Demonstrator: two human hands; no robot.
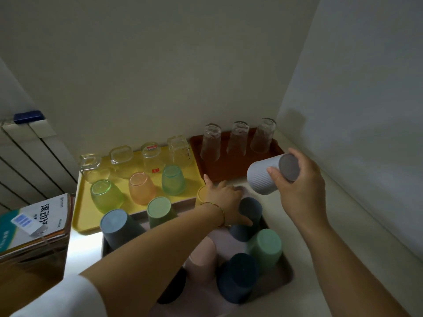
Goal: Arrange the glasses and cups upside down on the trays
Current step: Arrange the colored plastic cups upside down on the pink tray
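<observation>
My right hand (299, 179) grips a pale grey ribbed cup (263, 177), tilted on its side in the air above the near edge of the brown tray (217, 172). Three clear glasses (238, 138) stand upside down at that tray's back. My left hand (225, 199) reaches across the grey tray (287, 271) and holds a yellow cup (202, 194) at its far edge, mostly hidden by the fingers. Several plastic cups stand upside down on the grey tray, among them a dark blue one (248, 219) and a green one (264, 248). The yellow tray (80, 216) carries several upturned glasses.
A stack of books (34, 225) lies on a wooden surface at the left. A white radiator (27, 156) with a blue object on top stands behind it. Walls close the counter at the back and right. A strip of bare counter (343, 225) runs right of the trays.
</observation>
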